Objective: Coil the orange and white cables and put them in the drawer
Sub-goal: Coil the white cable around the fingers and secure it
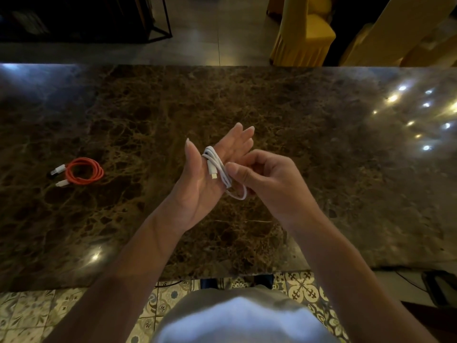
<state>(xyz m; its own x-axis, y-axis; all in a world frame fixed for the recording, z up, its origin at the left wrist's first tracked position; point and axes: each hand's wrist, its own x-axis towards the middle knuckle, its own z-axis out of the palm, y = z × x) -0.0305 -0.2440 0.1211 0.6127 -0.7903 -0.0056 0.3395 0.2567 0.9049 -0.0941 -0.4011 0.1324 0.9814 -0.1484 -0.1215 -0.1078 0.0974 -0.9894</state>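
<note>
The white cable (217, 167) is wound in loops around the fingers of my left hand (197, 184), which is held palm up above the middle of the marble table (321, 144) with thumb raised. My right hand (267, 179) pinches the cable's lower loop at the edge of the left palm. One white plug lies across the left palm. The orange cable (84, 171) lies coiled in a flat ring on the table at the left, both white plug ends sticking out on its left side. No drawer is in view.
The table's near edge runs just in front of my body, with patterned floor tiles (301, 285) below. Yellow covered chairs (304, 33) stand beyond the far edge at the right. A dark metal frame (160, 21) stands at the far left.
</note>
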